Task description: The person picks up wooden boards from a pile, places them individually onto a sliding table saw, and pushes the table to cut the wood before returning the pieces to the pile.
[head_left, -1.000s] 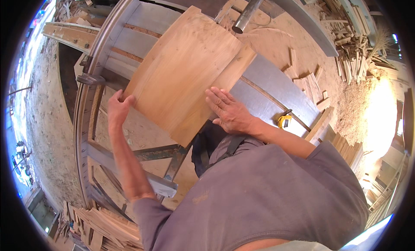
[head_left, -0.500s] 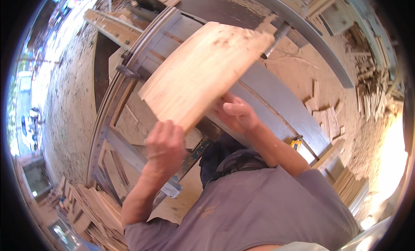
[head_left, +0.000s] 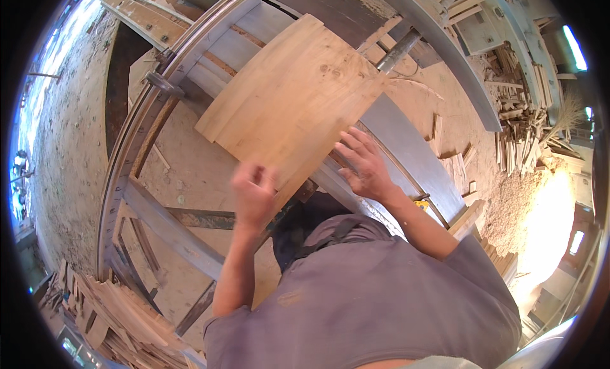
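A wide, pale wooden panel (head_left: 286,96) of joined boards lies flat across the grey metal machine table. Dark knots mark its far right part, and its left end is stepped. My left hand (head_left: 254,188) is over the panel's near corner, fingers curled and smeared by motion; whether it touches or grips anything is unclear. Beside the near right edge, my right hand (head_left: 363,166) has its fingers stretched and spread, holding nothing. Its fingertips are close to the panel's edge.
A slotted metal rail (head_left: 121,159) with a clamp knob (head_left: 164,83) runs along the left. The grey machine table (head_left: 413,159) extends right, with a yellow tape measure (head_left: 421,205) on it. A metal fence (head_left: 457,70) stands beyond. Wood offcuts (head_left: 518,140) are piled at right.
The panel has gone from tilted and held in both hands to lying flat on the machine. My right hand has come off it with fingers spread. My view has shifted slightly.
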Available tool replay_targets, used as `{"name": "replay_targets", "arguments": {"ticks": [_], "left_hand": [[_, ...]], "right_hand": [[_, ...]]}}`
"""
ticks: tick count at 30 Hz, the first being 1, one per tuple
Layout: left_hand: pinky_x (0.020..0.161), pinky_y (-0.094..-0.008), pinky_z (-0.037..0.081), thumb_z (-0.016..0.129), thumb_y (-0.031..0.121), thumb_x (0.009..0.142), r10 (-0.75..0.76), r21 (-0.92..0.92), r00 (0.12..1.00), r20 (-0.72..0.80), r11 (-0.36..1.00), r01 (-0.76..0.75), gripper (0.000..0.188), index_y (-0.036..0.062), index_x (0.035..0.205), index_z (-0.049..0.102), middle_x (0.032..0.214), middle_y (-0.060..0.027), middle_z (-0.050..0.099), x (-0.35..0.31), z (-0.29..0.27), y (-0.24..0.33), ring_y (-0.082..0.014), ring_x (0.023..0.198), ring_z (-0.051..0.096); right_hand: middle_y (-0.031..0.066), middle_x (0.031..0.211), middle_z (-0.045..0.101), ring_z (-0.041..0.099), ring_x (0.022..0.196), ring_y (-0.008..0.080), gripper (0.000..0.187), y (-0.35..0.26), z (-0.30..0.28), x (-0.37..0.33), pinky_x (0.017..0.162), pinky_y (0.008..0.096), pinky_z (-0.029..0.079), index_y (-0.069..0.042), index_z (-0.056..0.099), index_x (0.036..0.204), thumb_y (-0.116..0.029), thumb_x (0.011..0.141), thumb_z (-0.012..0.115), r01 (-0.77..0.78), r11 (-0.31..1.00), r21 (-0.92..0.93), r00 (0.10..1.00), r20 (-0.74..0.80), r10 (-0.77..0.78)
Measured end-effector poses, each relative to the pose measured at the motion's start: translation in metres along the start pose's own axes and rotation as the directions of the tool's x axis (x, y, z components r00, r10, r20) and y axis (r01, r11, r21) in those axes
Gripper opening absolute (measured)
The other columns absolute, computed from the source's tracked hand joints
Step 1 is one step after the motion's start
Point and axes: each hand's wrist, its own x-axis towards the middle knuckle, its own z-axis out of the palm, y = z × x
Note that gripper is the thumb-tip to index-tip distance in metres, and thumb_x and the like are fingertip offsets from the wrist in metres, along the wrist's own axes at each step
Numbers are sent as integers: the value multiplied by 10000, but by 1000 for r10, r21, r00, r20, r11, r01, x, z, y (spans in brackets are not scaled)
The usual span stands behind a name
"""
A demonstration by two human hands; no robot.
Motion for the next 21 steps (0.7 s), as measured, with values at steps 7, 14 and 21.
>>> {"name": "replay_targets", "arguments": {"ticks": [7,14,21], "left_hand": [[896,-387,505,784,285,865,-70,-112,846,-528,994,13,848,-112,1475,349,1114,-155,665,150,-78,-20,-272,967,648],[733,-444,515,754,332,829,-95,188,877,-471,960,205,367,-10,876,630,813,-190,687,214,-111,-45,-317,813,697],[631,-417,541,613,289,779,-144,200,892,-430,948,249,323,-18,681,637,656,-184,667,229,-137,-41,-299,650,707]], "right_hand": [[106,1623,307,213,1520,337,838,38,14,63,1236,514,137,-188,499,1468,-239,693,814,193,981,-18,963,193,-186],[104,1628,306,199,1526,336,848,40,31,90,1236,519,107,-209,478,1492,-288,711,800,264,965,11,941,219,-260],[102,1616,334,215,1518,339,796,21,45,129,1228,509,114,-196,526,1461,-279,720,804,248,968,31,952,177,-250]]}}
